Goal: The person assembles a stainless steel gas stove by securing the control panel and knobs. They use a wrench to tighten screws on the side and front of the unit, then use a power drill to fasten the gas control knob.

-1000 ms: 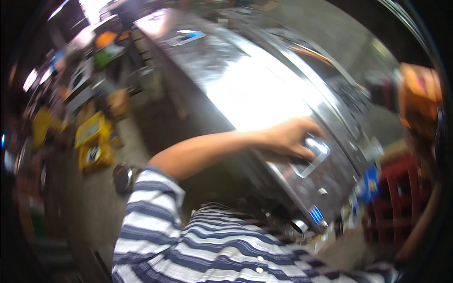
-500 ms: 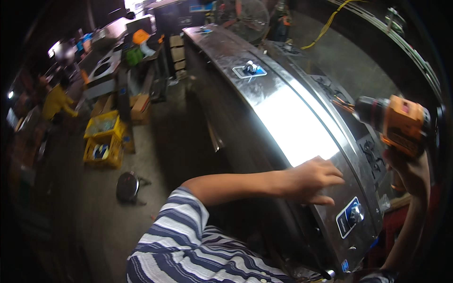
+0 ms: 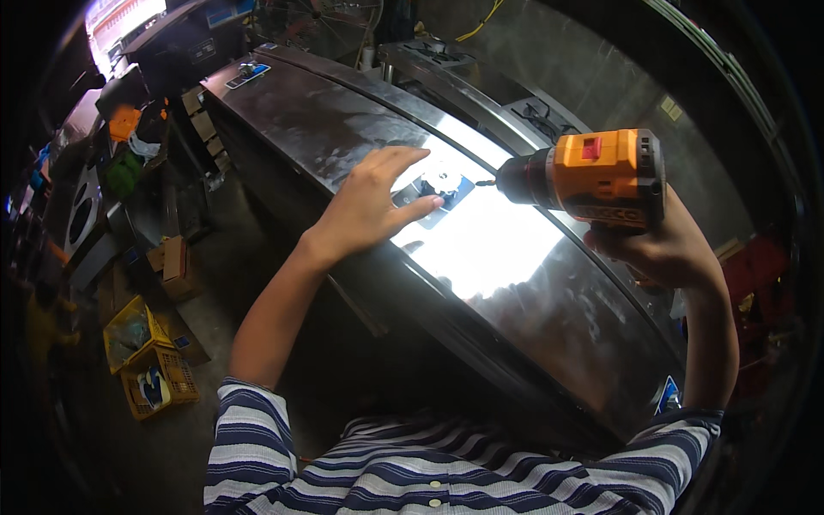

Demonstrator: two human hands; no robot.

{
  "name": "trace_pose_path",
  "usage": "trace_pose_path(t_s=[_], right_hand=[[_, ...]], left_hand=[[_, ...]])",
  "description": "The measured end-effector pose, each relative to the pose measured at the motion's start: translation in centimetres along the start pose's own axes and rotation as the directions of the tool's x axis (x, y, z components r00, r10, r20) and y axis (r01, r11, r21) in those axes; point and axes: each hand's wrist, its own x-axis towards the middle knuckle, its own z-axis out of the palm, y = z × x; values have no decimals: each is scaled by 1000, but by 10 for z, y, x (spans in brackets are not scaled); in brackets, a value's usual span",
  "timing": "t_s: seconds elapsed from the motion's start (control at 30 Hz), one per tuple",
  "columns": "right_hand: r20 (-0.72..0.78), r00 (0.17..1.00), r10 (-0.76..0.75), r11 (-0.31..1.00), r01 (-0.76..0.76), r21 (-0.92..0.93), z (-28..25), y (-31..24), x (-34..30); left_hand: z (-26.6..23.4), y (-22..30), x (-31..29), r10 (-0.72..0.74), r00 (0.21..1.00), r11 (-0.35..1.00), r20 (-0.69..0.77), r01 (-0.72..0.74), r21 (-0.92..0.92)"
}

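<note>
My right hand [image 3: 669, 240] is wrapped round the grip of an orange and black cordless drill [image 3: 609, 176]. The drill is held level above a long stainless steel panel [image 3: 549, 326], its bit pointing left at a silver control knob [image 3: 441, 180]. The bit tip appears just right of the knob; whether they touch I cannot tell. On the knob's other side is my left hand [image 3: 369, 202], thumb and fingers spread apart around its left edge, with nothing visibly gripped. Bright glare hides part of the panel and the blue label beneath the knob.
Another knob with a blue label [image 3: 249, 73] sits at the panel's far left end, and a blue label [image 3: 667, 395] near its right end. Gas burners [image 3: 545, 116] lie behind. Yellow crates [image 3: 159, 378] and a cardboard box [image 3: 176, 266] stand on the floor at left.
I have shifted left along the panel to the middle knob. My left hand has moved beside it with fingers spread, and the drill has come across toward it.
</note>
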Motion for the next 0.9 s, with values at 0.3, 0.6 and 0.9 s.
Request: trace_pose_path(t_s=[0.3, 0.6, 0.9], right_hand=[[112, 986, 125, 992, -124, -12, 2, 20, 76], [188, 964, 188, 980, -172, -97, -7, 29, 103], [186, 957, 221, 974, -206, -94, -10, 31, 106]], left_hand=[[14, -28, 30, -26, 974, 968, 226, 81, -238], [18, -23, 32, -53, 970, 969, 237, 107, -223], [18, -20, 32, -85, 970, 971, 229, 132, -201]])
